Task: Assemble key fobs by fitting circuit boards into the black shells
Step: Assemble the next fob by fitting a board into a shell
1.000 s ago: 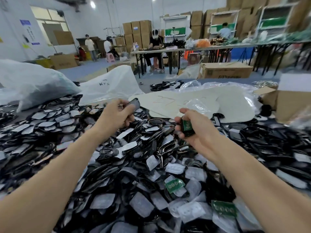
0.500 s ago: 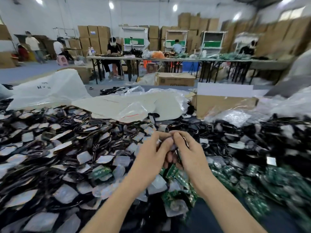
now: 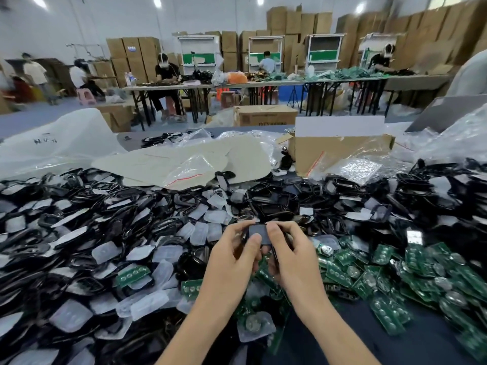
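left hand (image 3: pixel 232 256) + right hand (image 3: pixel 292 256): both pinch one black shell (image 3: pixel 259 234) | carton (image 3: pixel 264 114) print: unreadable

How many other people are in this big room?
5 people: two at far left, one seated in black, one mid-room with back turned, one far right. More may be hidden.
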### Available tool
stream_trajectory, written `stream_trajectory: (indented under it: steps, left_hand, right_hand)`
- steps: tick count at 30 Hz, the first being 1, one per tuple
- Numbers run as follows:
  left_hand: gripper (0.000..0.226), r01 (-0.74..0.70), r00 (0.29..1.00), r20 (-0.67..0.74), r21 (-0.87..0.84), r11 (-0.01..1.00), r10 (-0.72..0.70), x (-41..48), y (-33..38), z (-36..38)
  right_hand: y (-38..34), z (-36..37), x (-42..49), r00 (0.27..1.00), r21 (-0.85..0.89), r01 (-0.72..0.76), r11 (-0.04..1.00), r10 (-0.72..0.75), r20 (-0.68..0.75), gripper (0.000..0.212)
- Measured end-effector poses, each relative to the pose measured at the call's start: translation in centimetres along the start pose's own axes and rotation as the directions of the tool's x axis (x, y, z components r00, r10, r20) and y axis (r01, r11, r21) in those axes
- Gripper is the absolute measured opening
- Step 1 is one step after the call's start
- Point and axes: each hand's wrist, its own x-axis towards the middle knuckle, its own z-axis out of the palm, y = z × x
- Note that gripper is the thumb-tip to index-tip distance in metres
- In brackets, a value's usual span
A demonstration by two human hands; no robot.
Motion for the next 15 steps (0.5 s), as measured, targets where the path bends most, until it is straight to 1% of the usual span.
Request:
stream_trajectory:
  steps: [2,5,7,11,12,15]
  left_hand:
    - [0.014,-0.015,1.0,-0.02,0.016,1.0,0.016,0.0,-0.1,-0.2]
    - [0.014,-0.041,0.999,-0.031,-0.027,0.999,0.04,0.0,0.1,-0.4]
    - [0.016,-0.043,0.997,-0.062,-0.068,0.997,0.039,-0.2,0.3,-0.4]
    - [0.015,0.02,0.986,-0.157,-0.216,0.976,-0.055,-0.7,0.3,0.1]
    - [0.015,0.049,0.984,-0.154,-0.235,0.971,-0.087,-0.8,0.4,0.2]
    - [0.019,0.12,0.985,-0.08,-0.295,0.948,-0.15,-0.9,0.8,0.8]
  right_hand:
    - [0.1,0.0,0.1,1.0,0.011,-0.01,1.0,0.01,0.012,0.017]
    - [-0.1,0.1,0.3,0.999,0.049,-0.011,0.999,0.009,0.036,0.018]
    - [-0.1,0.3,0.2,0.999,0.071,-0.016,0.997,0.013,0.043,0.021]
    - [0.3,1.0,-0.3,0.998,0.132,-0.058,0.99,0.052,0.045,0.032]
    - [0.3,1.1,-0.4,0.997,0.145,-0.067,0.987,0.061,0.047,0.033]
    - [0.5,1.3,-0.5,0.996,0.154,-0.077,0.985,0.068,0.063,0.033]
